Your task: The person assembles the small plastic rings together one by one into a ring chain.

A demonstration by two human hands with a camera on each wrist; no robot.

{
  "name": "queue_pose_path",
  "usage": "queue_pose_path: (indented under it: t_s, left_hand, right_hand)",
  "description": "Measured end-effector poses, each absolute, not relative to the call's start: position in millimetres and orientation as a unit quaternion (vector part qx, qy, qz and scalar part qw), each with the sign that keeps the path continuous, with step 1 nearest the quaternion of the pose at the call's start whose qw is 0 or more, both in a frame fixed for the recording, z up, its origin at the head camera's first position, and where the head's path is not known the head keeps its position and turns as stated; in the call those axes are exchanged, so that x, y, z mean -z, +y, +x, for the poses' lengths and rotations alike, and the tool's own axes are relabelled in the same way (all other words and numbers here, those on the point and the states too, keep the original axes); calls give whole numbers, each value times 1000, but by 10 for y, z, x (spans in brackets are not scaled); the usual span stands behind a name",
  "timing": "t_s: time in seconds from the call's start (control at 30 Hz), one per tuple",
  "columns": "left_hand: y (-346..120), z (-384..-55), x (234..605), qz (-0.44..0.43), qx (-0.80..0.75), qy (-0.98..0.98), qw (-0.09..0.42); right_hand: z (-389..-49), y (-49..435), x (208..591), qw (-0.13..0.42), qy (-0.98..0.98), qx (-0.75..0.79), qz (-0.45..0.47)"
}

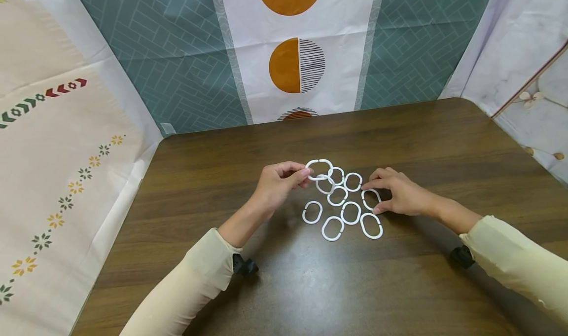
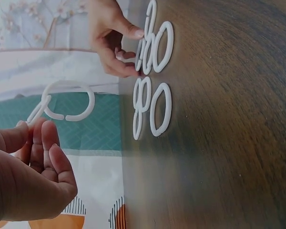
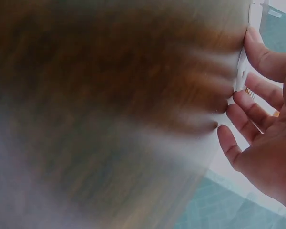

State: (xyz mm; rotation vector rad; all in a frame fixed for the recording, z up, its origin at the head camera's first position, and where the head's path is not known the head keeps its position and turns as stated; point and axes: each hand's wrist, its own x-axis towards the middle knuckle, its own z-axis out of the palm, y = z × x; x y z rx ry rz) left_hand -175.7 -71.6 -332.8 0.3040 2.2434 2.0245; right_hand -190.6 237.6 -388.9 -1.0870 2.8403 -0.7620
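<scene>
My left hand (image 1: 276, 185) pinches a white plastic chain link (image 1: 329, 165) between thumb and fingers, raised over the table. A second white link (image 2: 92, 98) is hooked through it and hangs away from the fingertips in the left wrist view. On the table, my right hand (image 1: 401, 193) spans another white oval link (image 1: 363, 200), thumb at its near end and a fingertip at its far end. Its fingertips (image 3: 224, 131) reach down to the tabletop in the right wrist view. Several loose links lie between the hands, including one (image 1: 303, 213) nearest the left wrist.
The dark wooden table (image 1: 288, 286) carries the links near its middle. Behind its far edge hangs a teal and white patterned cloth (image 1: 195, 89), with a cream embroidered cloth (image 1: 66, 153) at the left. Each sleeved wrist wears a black strapped device (image 1: 244, 265).
</scene>
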Motion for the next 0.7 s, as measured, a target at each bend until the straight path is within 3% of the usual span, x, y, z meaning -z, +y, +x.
queue_pose_path:
  t_s: [0.4,0.7]
  left_hand:
    - [-737,-1749,3325,101,-667,736,53]
    - [-751,-1742,3320,97,-669,735,56]
  right_hand:
    - [-1856,2336,3831,-31,912,160,-376]
    - [-1944,2370,3729,-77,892,247,-371]
